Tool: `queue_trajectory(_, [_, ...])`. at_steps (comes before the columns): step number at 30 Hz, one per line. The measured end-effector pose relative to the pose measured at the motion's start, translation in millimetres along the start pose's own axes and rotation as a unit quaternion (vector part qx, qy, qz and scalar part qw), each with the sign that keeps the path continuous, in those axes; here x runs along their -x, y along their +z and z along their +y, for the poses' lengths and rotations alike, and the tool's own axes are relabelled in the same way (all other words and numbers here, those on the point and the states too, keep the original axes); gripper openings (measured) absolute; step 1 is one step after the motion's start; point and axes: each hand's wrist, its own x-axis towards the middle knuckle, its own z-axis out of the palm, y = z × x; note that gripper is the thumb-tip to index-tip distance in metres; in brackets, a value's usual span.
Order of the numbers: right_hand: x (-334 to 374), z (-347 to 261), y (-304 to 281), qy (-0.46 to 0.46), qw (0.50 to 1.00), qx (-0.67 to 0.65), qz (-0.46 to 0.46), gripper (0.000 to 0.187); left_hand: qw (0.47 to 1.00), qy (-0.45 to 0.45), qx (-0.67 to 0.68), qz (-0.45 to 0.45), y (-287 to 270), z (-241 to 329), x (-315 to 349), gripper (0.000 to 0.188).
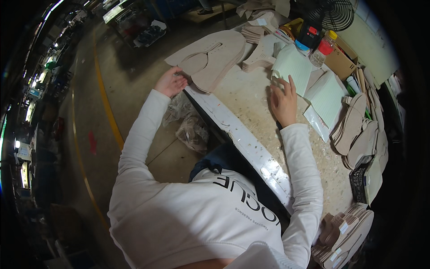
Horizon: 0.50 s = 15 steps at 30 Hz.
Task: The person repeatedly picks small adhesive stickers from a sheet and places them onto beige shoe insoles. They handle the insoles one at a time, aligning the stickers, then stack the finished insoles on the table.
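Just off the table's far left corner is my left hand, its palm turned up and its fingers loosely bent, holding nothing. It is beside a stack of large beige cut-out sheets with a curved slot in the top one; I cannot tell whether the fingertips touch the stack. Over the table's middle, my right hand has its fingers bent and apart, with nothing seen in them. Just beyond it lies a pad of pale green lined paper. A second lined sheet lies to its right.
Smaller stacked cut-outs sit near the large stack. Along the right side are sole-shaped pieces, a bottle with a yellow cap, and a cardboard box. A fan stands behind. Plastic bags lie below the table edge.
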Motion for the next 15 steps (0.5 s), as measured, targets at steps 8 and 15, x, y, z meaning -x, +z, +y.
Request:
queue_trajectory(8, [-0.3, 0.3, -0.3, 0.000, 1.000, 0.005, -0.012, 0.026, 0.999, 0.041, 0.003, -0.017, 16.8, -5.2, -22.8, 0.043])
queue_trajectory(15, [6.3, -4.9, -11.5, 0.026, 0.999, -0.030, -0.015, 0.028, 0.963, 0.251, -0.085, -0.053, 44.7, 17.9, 15.6, 0.039])
